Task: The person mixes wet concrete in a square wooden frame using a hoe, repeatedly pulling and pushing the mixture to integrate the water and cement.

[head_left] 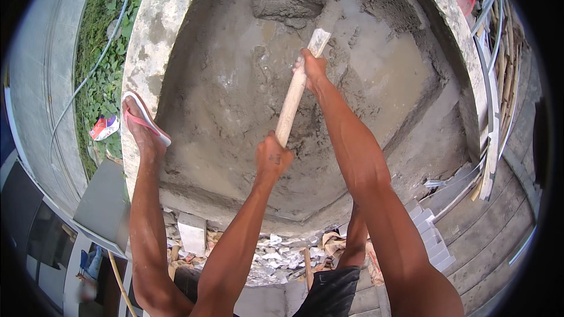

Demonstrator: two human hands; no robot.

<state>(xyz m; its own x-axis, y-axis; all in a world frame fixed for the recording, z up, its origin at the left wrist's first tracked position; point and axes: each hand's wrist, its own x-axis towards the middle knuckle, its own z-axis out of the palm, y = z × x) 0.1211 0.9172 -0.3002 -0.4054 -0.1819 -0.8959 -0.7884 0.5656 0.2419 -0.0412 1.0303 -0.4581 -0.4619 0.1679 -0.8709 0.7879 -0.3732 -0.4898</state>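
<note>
Arms [370,170] hold a wooden handle [290,108] slanting away rightward.

Both the left arm [232,246] and the right arm [373,179] are uncovered along their visible length. The left hand [274,157] is bare and carries a small dark marking [275,159] on its back. The right hand [314,70] is bare. Lower garment: black shorts [332,292]. Left footwear: one flat sandal [152,123], white footbed, rounded toe, pink strap [141,121] across the bare foot [141,136].
</note>
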